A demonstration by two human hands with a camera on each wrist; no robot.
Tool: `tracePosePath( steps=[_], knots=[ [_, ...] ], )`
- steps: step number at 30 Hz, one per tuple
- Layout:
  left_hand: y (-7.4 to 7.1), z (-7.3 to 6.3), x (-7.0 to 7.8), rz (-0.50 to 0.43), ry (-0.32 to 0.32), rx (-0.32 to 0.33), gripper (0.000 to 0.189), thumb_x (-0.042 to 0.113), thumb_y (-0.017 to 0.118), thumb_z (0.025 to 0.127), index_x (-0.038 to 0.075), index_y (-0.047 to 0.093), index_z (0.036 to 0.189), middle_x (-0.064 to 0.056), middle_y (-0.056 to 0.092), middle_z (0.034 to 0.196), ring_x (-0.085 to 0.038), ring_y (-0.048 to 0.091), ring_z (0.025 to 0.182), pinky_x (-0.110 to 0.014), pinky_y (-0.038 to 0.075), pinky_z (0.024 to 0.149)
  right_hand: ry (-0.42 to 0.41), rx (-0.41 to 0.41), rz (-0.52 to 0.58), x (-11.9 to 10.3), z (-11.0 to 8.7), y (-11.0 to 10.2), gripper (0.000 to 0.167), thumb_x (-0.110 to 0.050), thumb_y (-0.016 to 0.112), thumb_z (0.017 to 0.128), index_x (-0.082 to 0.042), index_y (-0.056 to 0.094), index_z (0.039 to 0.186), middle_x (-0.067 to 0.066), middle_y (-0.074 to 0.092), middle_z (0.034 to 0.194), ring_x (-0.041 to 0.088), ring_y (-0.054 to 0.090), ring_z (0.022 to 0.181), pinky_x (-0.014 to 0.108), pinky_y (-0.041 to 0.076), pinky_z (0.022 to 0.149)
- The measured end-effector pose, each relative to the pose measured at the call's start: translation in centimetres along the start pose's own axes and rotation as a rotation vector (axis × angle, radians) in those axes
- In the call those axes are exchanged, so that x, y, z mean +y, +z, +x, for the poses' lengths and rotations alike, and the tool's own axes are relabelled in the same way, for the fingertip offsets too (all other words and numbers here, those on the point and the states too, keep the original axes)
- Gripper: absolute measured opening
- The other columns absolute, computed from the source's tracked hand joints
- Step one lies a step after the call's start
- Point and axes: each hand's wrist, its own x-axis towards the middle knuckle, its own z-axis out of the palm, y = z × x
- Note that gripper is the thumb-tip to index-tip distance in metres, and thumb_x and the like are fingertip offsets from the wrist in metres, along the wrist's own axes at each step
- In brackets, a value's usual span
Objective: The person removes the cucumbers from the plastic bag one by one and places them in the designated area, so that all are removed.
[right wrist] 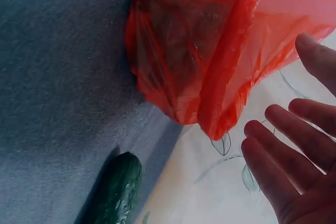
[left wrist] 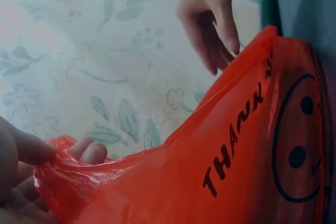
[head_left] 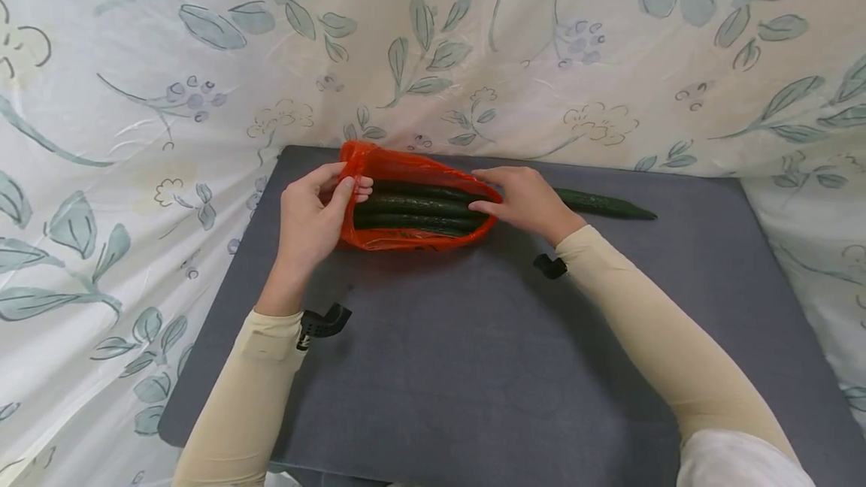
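Observation:
A red plastic bag point(head_left: 413, 241) sits toward the back of the table with its mouth spread wide. Inside it several dark green cucumbers point(head_left: 416, 208) lie side by side. My left hand point(head_left: 307, 213) pinches the left edge of the bag's mouth between thumb and fingers. At the opposite edge is my right hand point(head_left: 531, 200), its fingers apart and extended beside the plastic in the right wrist view. One more cucumber point(head_left: 609, 205) lies on the table beyond the right hand, partly hidden behind it. Printed lettering and a smiley face point(left wrist: 296, 140) mark the bag's side.
The dark grey table point(head_left: 460, 367) has its back edge against a hanging white sheet point(head_left: 433, 43) with leaf and flower prints. That sheet also drapes down the left and right sides. A black strap point(head_left: 325, 322) sticks out at the left wrist.

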Motion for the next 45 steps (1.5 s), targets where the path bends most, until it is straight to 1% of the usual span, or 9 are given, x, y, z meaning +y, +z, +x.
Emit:
tracePosePath(
  steps=[6, 9, 13, 17, 21, 28, 34, 42, 45],
  knots=[
    [0.0, 0.0, 0.0, -0.012, 0.002, 0.003, 0.025, 0.008, 0.067, 0.108, -0.002, 0.075, 0.13, -0.013, 0.081, 0.106, -0.02, 0.08, 0.089, -0.026, 0.063, 0.089, -0.02, -0.019, -0.001, -0.4, 1.0, 0.7, 0.062, -0.036, 0.085, 0.098, -0.008, 0.066, 0.15, 0.014, 0.07, 0.141, 0.034, 0.069, 0.124, 0.055, 0.054, 0.108],
    [0.0, 0.0, 0.0, -0.007, 0.005, 0.008, 0.025, 0.008, 0.067, 0.108, -0.002, 0.075, 0.13, -0.013, 0.081, 0.105, -0.02, 0.08, 0.089, -0.026, 0.063, 0.089, -0.034, -0.04, 0.011, -0.6, 1.8, 1.3, 0.061, -0.035, 0.084, 0.099, -0.006, 0.066, 0.149, 0.015, 0.07, 0.142, 0.035, 0.068, 0.125, 0.055, 0.053, 0.11],
    [0.1, 0.0, -0.1, -0.006, 0.004, -0.002, 0.025, 0.009, 0.066, 0.109, -0.003, 0.075, 0.13, -0.013, 0.081, 0.106, -0.021, 0.08, 0.089, -0.026, 0.063, 0.089, -0.033, -0.053, 0.023, -0.9, 2.8, 2.0, 0.059, -0.033, 0.084, 0.099, -0.004, 0.067, 0.147, 0.015, 0.07, 0.142, 0.036, 0.068, 0.126, 0.055, 0.053, 0.11],
    [0.2, 0.0, -0.2, -0.012, 0.002, -0.008, 0.025, 0.01, 0.066, 0.109, -0.003, 0.075, 0.129, -0.013, 0.081, 0.107, -0.021, 0.08, 0.09, -0.027, 0.063, 0.089, -0.027, -0.066, 0.022, -1.3, 3.6, 2.6, 0.058, -0.034, 0.084, 0.098, -0.005, 0.069, 0.146, 0.014, 0.07, 0.141, 0.034, 0.068, 0.126, 0.053, 0.053, 0.112],
    [0.1, 0.0, -0.4, -0.006, -0.001, -0.005, 0.026, 0.011, 0.065, 0.11, -0.003, 0.075, 0.13, -0.013, 0.081, 0.107, -0.021, 0.08, 0.091, -0.027, 0.063, 0.09, -0.04, -0.092, 0.012, -1.6, 4.2, 3.3, 0.058, -0.036, 0.084, 0.098, -0.004, 0.07, 0.145, 0.013, 0.07, 0.142, 0.032, 0.068, 0.128, 0.051, 0.052, 0.113],
    [0.1, 0.1, -0.3, -0.009, 0.004, -0.008, 0.025, 0.01, 0.066, 0.109, -0.002, 0.076, 0.129, -0.012, 0.081, 0.107, -0.022, 0.08, 0.091, -0.027, 0.063, 0.09, -0.024, -0.11, -0.043, -1.6, 4.8, 4.7, 0.062, -0.04, 0.084, 0.098, -0.003, 0.069, 0.145, 0.012, 0.071, 0.14, 0.031, 0.07, 0.123, 0.051, 0.053, 0.112],
    [0.2, 0.0, -0.2, -0.022, 0.017, -0.01, 0.025, 0.008, 0.066, 0.109, -0.004, 0.075, 0.128, -0.013, 0.081, 0.107, -0.023, 0.081, 0.09, -0.027, 0.063, 0.088, -0.023, -0.13, -0.105, -1.8, 5.0, 5.5, 0.06, -0.04, 0.082, 0.099, -0.003, 0.069, 0.144, 0.013, 0.072, 0.138, 0.032, 0.071, 0.121, 0.051, 0.053, 0.111],
    [0.2, 0.0, -0.2, -0.031, 0.023, -0.007, 0.024, 0.006, 0.066, 0.109, -0.004, 0.075, 0.128, -0.014, 0.081, 0.106, -0.021, 0.081, 0.089, -0.027, 0.063, 0.088, -0.027, -0.133, -0.125, -1.5, 5.0, 6.6, 0.057, -0.038, 0.082, 0.099, -0.003, 0.071, 0.143, 0.013, 0.072, 0.138, 0.032, 0.07, 0.122, 0.052, 0.054, 0.11],
    [0.3, 0.0, -0.2, -0.037, 0.035, -0.005, 0.023, 0.005, 0.066, 0.108, -0.006, 0.075, 0.127, -0.015, 0.081, 0.105, -0.02, 0.081, 0.088, -0.026, 0.063, 0.087, -0.028, -0.137, -0.153, -1.5, 5.0, 6.8, 0.055, -0.037, 0.081, 0.1, -0.004, 0.071, 0.143, 0.013, 0.072, 0.137, 0.033, 0.069, 0.124, 0.052, 0.055, 0.11]
  ],
)
